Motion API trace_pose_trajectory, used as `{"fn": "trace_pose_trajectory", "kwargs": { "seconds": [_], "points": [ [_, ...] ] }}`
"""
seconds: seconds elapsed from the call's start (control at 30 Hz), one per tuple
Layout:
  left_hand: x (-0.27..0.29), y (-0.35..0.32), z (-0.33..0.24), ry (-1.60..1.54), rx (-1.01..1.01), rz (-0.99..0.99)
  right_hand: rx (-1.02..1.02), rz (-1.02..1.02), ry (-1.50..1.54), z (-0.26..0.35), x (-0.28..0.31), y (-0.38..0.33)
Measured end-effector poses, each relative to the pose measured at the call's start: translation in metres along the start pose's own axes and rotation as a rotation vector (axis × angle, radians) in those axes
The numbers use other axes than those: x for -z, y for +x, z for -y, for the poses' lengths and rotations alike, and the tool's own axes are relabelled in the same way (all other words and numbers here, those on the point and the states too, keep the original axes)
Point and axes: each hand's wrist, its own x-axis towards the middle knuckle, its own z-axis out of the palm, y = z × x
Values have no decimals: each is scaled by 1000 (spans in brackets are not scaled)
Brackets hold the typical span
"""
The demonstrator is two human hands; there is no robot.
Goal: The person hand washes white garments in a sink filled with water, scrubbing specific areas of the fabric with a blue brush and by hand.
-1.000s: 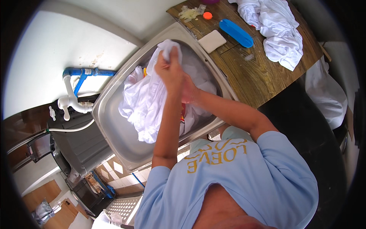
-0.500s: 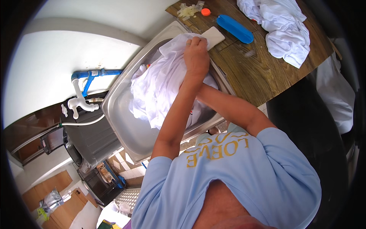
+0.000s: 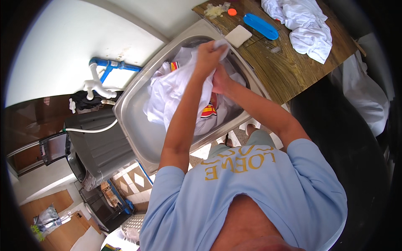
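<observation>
A wet white garment (image 3: 176, 94) with red, yellow and black patches lies bunched in the metal sink (image 3: 136, 138). At the sink's far right end my left hand (image 3: 207, 58) is closed round a gathered part of it, and a bit of white cloth pokes out past the fingers. Just below, my right hand (image 3: 220, 80) grips the same cloth, its fingers partly hidden by the folds. The two hands are close together above the basin. A beige bar of soap (image 3: 238, 36) sits beside the rim, near my left hand.
On the wooden table (image 3: 289, 69) lie a long blue brush (image 3: 260, 26), an orange cap (image 3: 232, 12), some yellowish scraps (image 3: 216, 10) and another bunched white cloth (image 3: 307, 35). A white faucet (image 3: 97, 87) on blue pipe juts from the wall left of the sink.
My left hand has come away from the soap, lifting cloth. My right hand has emerged from under the left forearm. More of the garment's coloured patches show.
</observation>
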Motion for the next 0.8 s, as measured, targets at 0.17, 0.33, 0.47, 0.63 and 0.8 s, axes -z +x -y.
{"fn": "trace_pose_trajectory", "kwargs": {
  "seconds": [0.17,0.33,0.47,0.63,0.8],
  "points": [
    [85,-64,-70,-294,-20,-17,21,-339,-688,10,-57,-29],
    [144,-122,-101,170,-371,-197,165,-58,-1266,23,-67,-21],
    [175,-172,-125,-45,-269,-236,261,83,-1375,8,-113,0],
    [203,-210,-141,-122,-311,-243,202,200,-1333,-71,-147,23],
    [251,-248,-148,-218,-292,-378,237,122,-1061,-81,-183,29]
  ]
}}
